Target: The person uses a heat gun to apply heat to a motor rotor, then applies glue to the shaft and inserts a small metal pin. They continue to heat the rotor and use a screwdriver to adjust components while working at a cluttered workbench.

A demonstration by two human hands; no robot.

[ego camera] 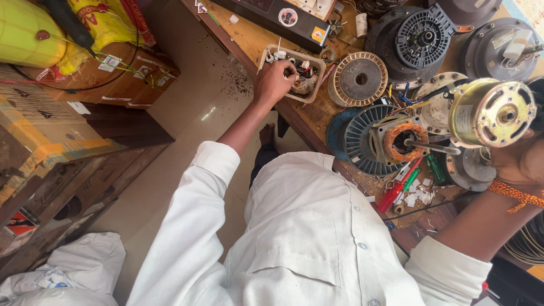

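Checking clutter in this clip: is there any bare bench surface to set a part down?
Little. A bare wood strip lies between the black box and the bench edge, above the parts tray the left hand reaches into. From the winding stator to the screwdrivers it is crowded.

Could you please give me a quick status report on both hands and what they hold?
Left hand reaching into the small parts tray, grip hidden. Right hand holding the brass-coloured motor, grip closed. Wound stator and screwdrivers lie between.

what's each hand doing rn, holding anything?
Left hand: curled inside the parts tray; grip contents hidden.
Right hand: mostly hidden behind the brass-coloured motor; cannot tell.
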